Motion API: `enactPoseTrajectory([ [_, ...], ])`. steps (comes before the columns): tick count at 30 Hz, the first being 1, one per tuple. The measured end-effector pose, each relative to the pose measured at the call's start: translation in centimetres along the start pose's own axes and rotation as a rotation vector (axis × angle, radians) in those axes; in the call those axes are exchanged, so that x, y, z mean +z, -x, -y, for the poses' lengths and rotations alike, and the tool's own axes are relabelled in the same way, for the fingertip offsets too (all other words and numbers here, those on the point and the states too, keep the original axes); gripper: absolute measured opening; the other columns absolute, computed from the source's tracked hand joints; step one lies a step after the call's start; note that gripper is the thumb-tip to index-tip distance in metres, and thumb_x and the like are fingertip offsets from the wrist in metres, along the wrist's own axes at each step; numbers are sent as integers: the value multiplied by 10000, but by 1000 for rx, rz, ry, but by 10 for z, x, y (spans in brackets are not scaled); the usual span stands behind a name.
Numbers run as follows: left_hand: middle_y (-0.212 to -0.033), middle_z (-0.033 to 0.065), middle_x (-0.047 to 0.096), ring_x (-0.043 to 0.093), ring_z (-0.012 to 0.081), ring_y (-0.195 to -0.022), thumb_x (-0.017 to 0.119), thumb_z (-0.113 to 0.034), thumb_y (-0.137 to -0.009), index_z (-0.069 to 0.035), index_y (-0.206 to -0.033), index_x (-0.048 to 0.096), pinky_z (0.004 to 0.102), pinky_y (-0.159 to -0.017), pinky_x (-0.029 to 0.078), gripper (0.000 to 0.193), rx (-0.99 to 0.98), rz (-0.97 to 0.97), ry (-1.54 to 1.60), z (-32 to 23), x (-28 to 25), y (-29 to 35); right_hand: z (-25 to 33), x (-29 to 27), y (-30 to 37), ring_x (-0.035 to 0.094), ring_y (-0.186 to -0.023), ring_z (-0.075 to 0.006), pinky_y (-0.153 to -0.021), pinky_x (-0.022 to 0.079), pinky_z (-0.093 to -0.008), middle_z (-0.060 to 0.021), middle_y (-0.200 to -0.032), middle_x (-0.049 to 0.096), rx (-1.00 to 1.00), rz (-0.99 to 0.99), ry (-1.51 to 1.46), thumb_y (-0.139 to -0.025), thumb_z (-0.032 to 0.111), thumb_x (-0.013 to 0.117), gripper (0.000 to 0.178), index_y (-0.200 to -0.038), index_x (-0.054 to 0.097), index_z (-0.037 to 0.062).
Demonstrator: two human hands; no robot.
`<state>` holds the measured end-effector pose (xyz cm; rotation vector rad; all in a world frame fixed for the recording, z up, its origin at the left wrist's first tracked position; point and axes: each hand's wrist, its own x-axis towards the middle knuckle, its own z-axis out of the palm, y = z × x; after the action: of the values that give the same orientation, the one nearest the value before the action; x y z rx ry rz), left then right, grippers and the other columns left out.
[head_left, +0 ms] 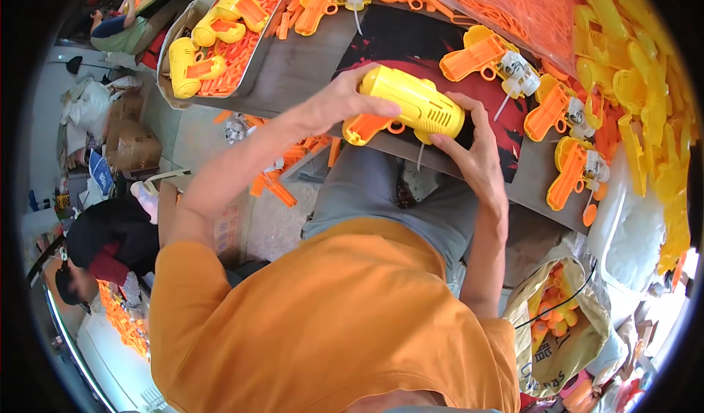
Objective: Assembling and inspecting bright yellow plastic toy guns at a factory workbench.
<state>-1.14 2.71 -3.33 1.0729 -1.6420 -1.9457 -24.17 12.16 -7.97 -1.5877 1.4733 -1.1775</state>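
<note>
While the grey table spans the space beyond the person's lap, a black-and-red mat covers its middle, reaching the near edge. A box of yellow and orange parts sits at the table's left end, and three open guns lie toward its right edge.

The toy gun is held up over the near edge, in front of the mat. It is probably light, its shell stiff, thin and slightly slick; a hard squeeze might flex it or part a seam. The rounded body seems the best place to hold, one hand at each end, leaving the frail-looking piece underneath free. The left hand grips the rear end, thumb along the near side. The right hand curls round the front end, thumb low and fingers on the far side.

The body is glossy bright yellow and barrel-shaped, its front toward the table's right edge. An orange handle juts from the rear underside, with a smaller orange trigger beside it. A thin pale rod hangs below, and narrow slots mark the front.
</note>
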Motion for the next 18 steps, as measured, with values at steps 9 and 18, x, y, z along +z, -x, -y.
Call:
enactPoseTrajectory([
  [9,-945,66,638,630,139,-860,817,-157,-719,-52,-1155,497,293,-753,508,551,319,-45,-412,-12,33,17,42,-9,-16,541,-1128,-139,-1006,385,-287,-82,-1157,628,174,146,-290,-860,203,676,440,-1228,592,-24],
  [18,-1049,132,627,651,260,-950,830,-180,-679,-46,-1204,502,365,-817,512,633,582,-221,-796,-11,40,31,56,0,-5,595,-1109,-210,-978,462,-365,-123,-1165,627,-168,145,-47,-702,201,840,774,-1352,463,18],
])
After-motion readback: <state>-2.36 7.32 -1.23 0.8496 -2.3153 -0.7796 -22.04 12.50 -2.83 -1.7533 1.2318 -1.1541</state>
